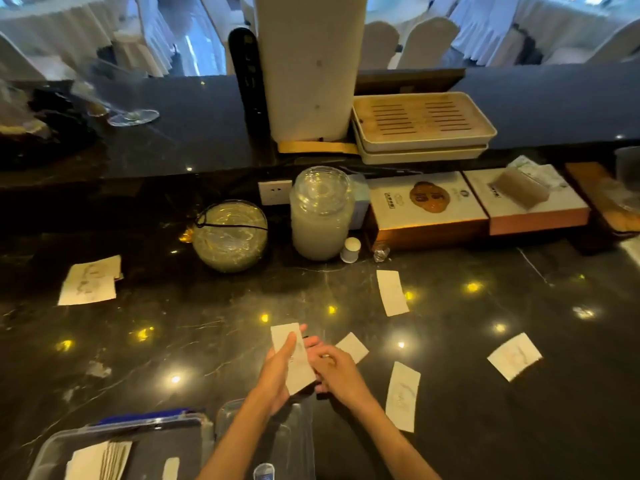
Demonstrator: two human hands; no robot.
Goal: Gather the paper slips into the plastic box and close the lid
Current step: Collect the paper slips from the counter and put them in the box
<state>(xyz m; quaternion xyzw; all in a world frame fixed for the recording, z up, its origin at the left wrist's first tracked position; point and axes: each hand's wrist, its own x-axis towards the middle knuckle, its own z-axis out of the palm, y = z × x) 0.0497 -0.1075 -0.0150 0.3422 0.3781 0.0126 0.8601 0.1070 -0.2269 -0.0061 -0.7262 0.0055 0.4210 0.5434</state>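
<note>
Both hands meet over the dark marble counter and hold one white paper slip (300,368) between them. My left hand (277,370) grips its left edge, my right hand (334,368) its right side. Loose slips lie around: one just right of my hands (353,346), one further back (392,292), one at the front right (402,396), one at the far right (514,356), and a small pile at the left (90,280). The clear plastic box (52,448) stands open at the bottom left with slips inside. Its clear lid (294,441) lies beside it, under my left forearm.
At the back of the counter stand a round glass bowl (230,235), a lidded glass jar (320,213), a small white bottle (351,250) and two flat gift boxes (429,206). Stacked trays (422,126) and a tall white column sit on the raised ledge behind.
</note>
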